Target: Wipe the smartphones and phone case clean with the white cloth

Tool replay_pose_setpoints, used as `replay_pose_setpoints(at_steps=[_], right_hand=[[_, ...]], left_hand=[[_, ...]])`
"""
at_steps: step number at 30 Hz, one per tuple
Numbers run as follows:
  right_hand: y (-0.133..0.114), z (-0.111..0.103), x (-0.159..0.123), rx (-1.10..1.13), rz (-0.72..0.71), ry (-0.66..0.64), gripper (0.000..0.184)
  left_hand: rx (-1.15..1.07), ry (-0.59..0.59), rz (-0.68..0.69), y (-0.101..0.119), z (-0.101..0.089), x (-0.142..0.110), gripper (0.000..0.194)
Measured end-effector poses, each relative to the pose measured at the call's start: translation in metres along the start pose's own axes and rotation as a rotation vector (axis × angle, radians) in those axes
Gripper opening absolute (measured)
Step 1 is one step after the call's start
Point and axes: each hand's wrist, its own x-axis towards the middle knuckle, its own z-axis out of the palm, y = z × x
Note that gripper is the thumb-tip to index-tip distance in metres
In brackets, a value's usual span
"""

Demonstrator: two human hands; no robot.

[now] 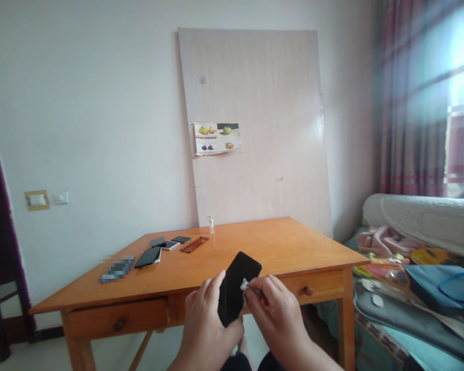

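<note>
A black smartphone (237,281) is tilted up in front of the table's near edge, its dark face toward me. My left hand (211,317) grips it from the left side and below, with the thumb at the lower end. Pinched between the fingertips of my right hand (274,306) is a small crumpled whitish wipe or tissue (244,284). It touches or sits just over the phone's right part; the exact contact is hard to see.
The wooden table (270,247) carries several phones or tablets (149,256) at left, a reddish-brown phone case or frame (194,245) and a clear pump bottle (211,225). A leaning board (255,93) stands behind. A bed (386,319) with bags and cloth lies at right.
</note>
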Motion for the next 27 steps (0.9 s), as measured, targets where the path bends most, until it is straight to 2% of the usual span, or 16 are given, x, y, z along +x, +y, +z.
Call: replay_pose_setpoints(at_steps=[3,6,10,15,19,22,27], right_hand=[[0.005,-0.008,0.018,0.269,0.199,0.060,0.021],[0.005,-0.020,0.035,0.629,0.324,0.068,0.027],[-0.003,-0.030,0.037,0.931,0.463,0.034,0.027],[-0.003,-0.028,0.032,0.986,0.527,0.009,0.027],[0.005,-0.022,0.037,0.982,0.575,0.018,0.031],[0.001,-0.023,0.038,0.970,0.553,0.020,0.030],[-0.023,-0.035,0.035,0.974,0.402,-0.046,0.027]], left_hand=[[-0.193,-0.103,-0.093,-0.004,-0.006,-0.002,0.076],[-0.471,-0.230,-0.186,-0.001,-0.015,-0.002,0.076],[-0.851,-0.403,-0.248,0.004,-0.025,-0.001,0.074],[-1.113,-0.545,-0.314,0.007,-0.028,0.000,0.075],[-1.145,-0.611,-0.349,0.001,-0.029,0.000,0.076],[-1.153,-0.591,-0.333,-0.007,-0.026,0.000,0.078],[-1.173,-0.511,-0.331,-0.007,-0.023,-0.001,0.076]])
